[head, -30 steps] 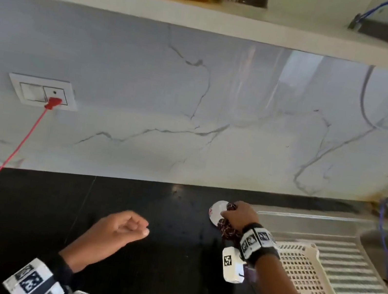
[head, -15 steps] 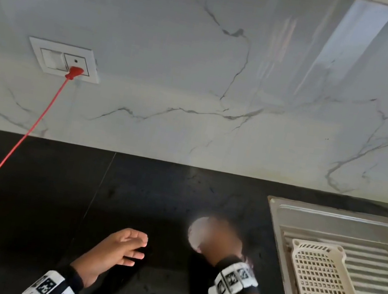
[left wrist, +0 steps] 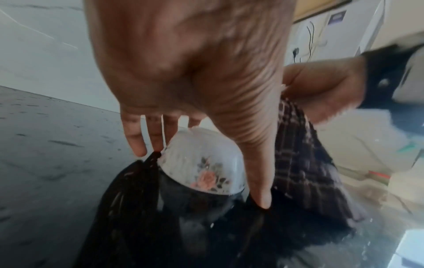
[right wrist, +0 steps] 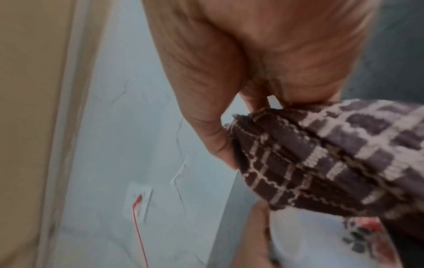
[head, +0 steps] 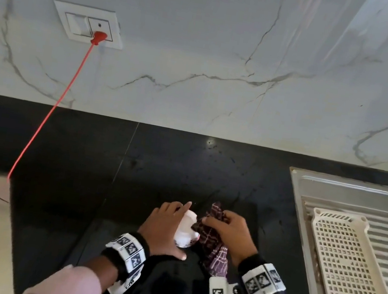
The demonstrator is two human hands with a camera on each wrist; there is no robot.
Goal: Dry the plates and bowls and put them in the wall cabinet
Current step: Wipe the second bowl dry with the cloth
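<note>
Left hand now holds bowl; no writing legible.

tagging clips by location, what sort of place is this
Most likely a home kitchen: a black stone counter under a marbled wall, a steel sink drainboard with a plastic drying rack, and a floral bowl being wiped with a checked cloth.

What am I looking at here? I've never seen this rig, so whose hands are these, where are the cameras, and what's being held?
No robot: a person wears three cameras. The head view looks down at a black counter. The left hand holds a small white floral bowl, mouth down in the left wrist view. The right hand grips a checked cloth, seen close in the right wrist view. A cream drying basket sits on the sink drainboard. A red cable is plugged into the wall socket.
</note>
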